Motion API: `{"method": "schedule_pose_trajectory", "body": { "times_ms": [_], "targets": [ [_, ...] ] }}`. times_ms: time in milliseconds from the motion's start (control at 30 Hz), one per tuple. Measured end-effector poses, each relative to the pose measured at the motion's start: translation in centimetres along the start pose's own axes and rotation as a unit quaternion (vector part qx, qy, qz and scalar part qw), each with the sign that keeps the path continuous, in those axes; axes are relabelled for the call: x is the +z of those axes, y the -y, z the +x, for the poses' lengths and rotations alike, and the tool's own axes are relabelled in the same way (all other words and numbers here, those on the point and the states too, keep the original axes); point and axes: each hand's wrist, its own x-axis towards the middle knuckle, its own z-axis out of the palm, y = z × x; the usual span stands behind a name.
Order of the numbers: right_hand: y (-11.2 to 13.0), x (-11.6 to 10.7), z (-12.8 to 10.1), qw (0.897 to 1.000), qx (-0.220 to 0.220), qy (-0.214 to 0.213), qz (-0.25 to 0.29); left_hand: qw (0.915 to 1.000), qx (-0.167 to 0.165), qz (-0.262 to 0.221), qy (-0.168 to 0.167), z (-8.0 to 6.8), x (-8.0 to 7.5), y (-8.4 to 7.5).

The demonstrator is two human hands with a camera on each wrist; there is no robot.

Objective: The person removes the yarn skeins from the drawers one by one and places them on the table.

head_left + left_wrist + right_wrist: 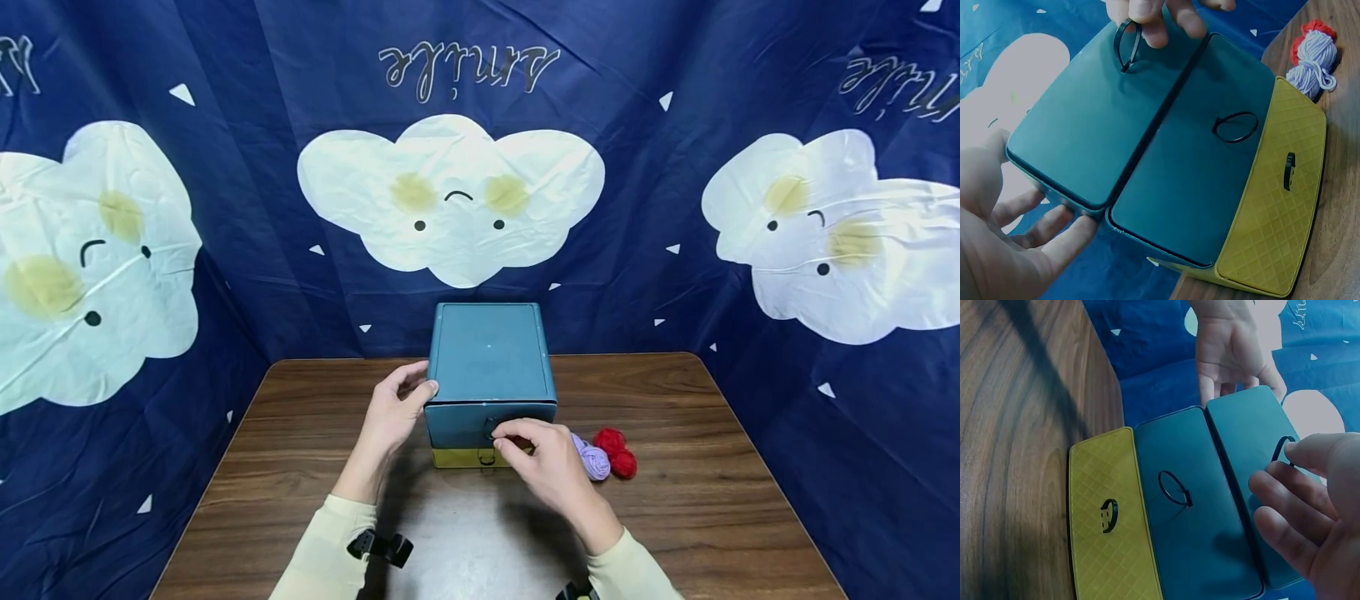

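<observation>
A small drawer box [491, 350] stands on the table, two teal drawers above a yellow drawer [1272, 187]. Each drawer front carries a black loop pull. My right hand [547, 458] is at the top teal drawer [1247, 419], its thumb and forefinger pinching that drawer's black loop [1279, 449]. The other fingers spread before the drawer front. My left hand [393, 408] rests against the box's left side, thumb near the upper front corner and fingers along the side wall. The middle drawer's loop [1236, 127] hangs free.
Right of the box lie a lilac yarn ball [596, 461] and red yarn [617, 452], partly behind my right hand in the head view. The wooden table [315, 433] backs onto a blue cloth [247, 250] printed with white clouds.
</observation>
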Motion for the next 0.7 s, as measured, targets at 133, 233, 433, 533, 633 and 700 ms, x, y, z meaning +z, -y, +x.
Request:
{"method": "schedule_pose_trajectory", "body": {
  "times_ms": [133, 233, 433, 533, 633, 700],
  "targets": [
    [-0.1, 0.02, 0.18, 1.0, 0.01, -0.001, -0.001, 1.0, 0.0, 0.001, -0.001, 0.03, 0.03, 0.01],
    [-0.22, 0.02, 0.3, 1.0, 0.014, -0.001, -0.004, 1.0, -0.005, 0.005, 0.0, 0.01, 0.0, -0.02],
    [-0.36, 0.04, 0.2, 1.0, 0.025, 0.002, -0.01, 0.9999, -0.01, 0.005, 0.003, -0.06, 0.1, -0.11],
    [-0.35, 0.1, 0.03, 0.999, 0.03, 0.002, -0.01, 1.0, -0.008, 0.004, 0.002, -0.07, 0.15, -0.09],
    [-0.25, 0.14, -0.07, 0.999, 0.035, 0.0, -0.001, 1.0, -0.005, 0.003, -0.003, 0.0, 0.19, 0.0],
    [-0.17, 0.17, -0.11, 0.999, 0.037, -0.004, 0.008, 1.0, -0.006, 0.002, -0.004, 0.04, 0.18, 0.04]
  ]
}}
